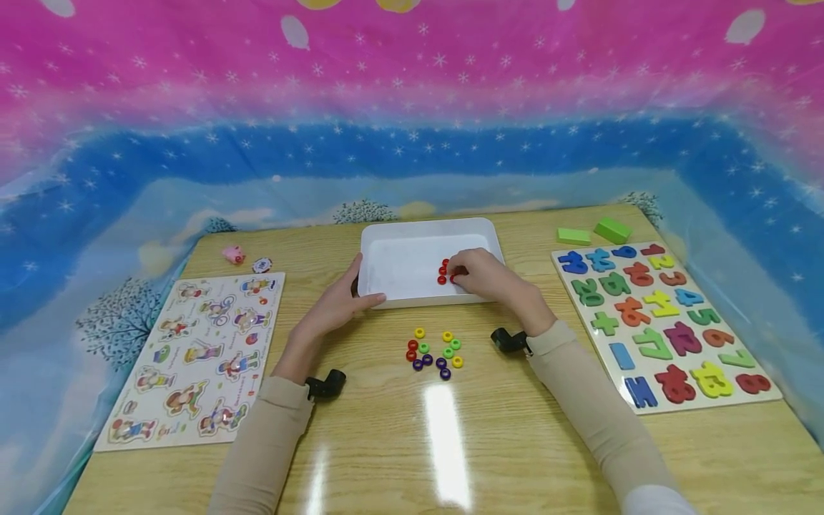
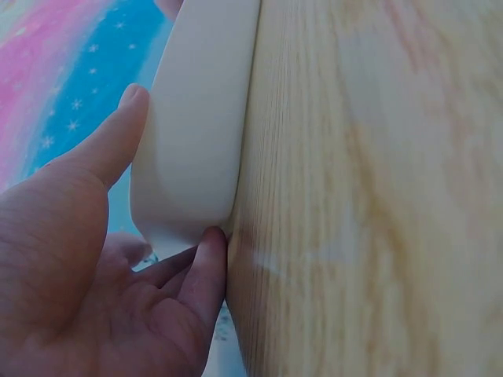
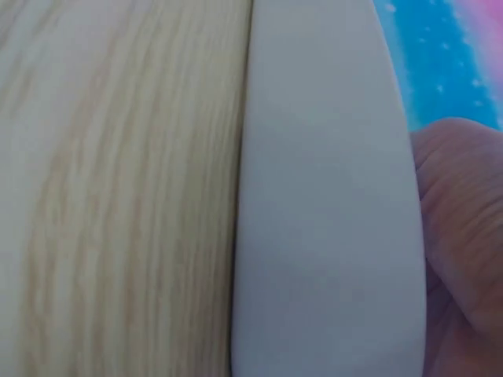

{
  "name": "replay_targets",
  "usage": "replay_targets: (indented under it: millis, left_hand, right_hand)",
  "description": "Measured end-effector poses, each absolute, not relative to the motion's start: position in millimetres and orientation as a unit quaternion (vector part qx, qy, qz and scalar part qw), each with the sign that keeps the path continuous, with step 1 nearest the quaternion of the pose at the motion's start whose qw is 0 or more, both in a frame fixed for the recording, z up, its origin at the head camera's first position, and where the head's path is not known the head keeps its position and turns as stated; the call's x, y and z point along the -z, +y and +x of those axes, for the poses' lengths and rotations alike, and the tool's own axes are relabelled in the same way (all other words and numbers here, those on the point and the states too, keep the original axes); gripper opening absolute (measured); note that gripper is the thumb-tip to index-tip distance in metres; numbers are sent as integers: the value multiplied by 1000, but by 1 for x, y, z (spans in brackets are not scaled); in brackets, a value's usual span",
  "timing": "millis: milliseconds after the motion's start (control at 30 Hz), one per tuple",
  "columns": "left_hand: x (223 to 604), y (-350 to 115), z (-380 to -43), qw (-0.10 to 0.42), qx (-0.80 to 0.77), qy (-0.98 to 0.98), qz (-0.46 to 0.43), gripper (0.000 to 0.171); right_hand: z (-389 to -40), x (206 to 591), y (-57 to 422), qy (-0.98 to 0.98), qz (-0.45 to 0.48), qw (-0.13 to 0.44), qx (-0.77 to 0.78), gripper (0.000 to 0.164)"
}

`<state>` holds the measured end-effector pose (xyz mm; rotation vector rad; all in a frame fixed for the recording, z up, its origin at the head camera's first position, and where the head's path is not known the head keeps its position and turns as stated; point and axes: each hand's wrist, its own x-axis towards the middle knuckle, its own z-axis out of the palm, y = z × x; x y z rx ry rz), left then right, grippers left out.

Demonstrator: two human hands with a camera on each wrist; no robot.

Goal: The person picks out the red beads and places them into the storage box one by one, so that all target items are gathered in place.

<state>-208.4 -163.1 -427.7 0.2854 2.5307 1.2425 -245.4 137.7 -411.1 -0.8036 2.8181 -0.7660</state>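
A shallow white tray (image 1: pixel 412 300) sits on the wooden table. My left hand (image 1: pixel 336 300) grips its near left corner, thumb at the rim; in the left wrist view that hand (image 2: pixel 118 259) wraps the corner of the tray (image 2: pixel 196 118). Inside the tray, toward its right side, my right hand (image 1: pixel 486 274) pinches a small red ring (image 1: pixel 453 279), partly hidden by the fingers. Several red rings (image 1: pixel 442 271) stand beside it in a column. In the right wrist view the tray's wall (image 3: pixel 330 196) hides the fingertips; only part of the hand (image 3: pixel 464 228) shows.
In front of the tray lie loose yellow (image 1: pixel 420 333), red (image 1: pixel 411 355), green (image 1: pixel 455 344) and purple rings (image 1: pixel 445 373). A picture puzzle board (image 1: pixel 212 322) is at left, with a pink pig figure (image 1: pixel 234 254) behind. A number board (image 1: pixel 695 397) and green blocks (image 1: pixel 613 230) are at right.
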Motion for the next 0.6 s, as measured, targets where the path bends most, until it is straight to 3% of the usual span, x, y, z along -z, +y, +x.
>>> replay_targets:
  millis: [300,600]
  left_hand:
    - [426,-164,-207,153,-425,887,93,106]
    - [426,-163,-208,154,-421,889,93,106]
  right_hand:
    - [-242,407,135,936,-260,43,234,17]
    - [-207,378,126,923,-314,45,218,18]
